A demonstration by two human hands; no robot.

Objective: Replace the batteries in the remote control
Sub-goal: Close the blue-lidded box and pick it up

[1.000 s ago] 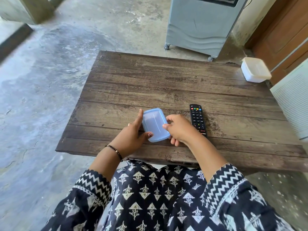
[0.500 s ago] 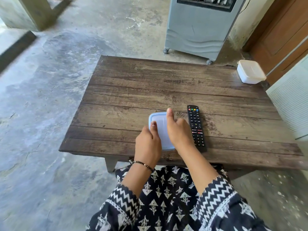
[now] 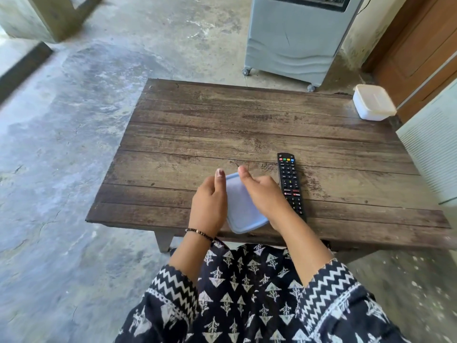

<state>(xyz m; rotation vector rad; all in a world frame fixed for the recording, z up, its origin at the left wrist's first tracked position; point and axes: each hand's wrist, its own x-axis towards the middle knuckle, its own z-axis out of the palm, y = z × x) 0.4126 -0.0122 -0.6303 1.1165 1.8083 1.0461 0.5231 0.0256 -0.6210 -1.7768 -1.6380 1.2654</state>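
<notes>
Both hands are on the blue-lidded container (image 3: 243,209) at the near edge of the wooden table (image 3: 247,129). The left hand (image 3: 210,206) grips its left side, thumb up along the lid's corner; the right hand (image 3: 264,194) clamps the right side, thumb at the far rim. It looks like a lid-opening step, presumably to reach fresh batteries, though nothing inside shows. The remote control (image 3: 290,183) lies face up just at three o'clock of the right hand, buttons showing, battery cover untouched. To do this well: keep the box flat on the table, anchor with one hand, and peel from a corner with the other thumb so the contents don't jump. A white container (image 3: 373,102) sits far off at two o'clock.
</notes>
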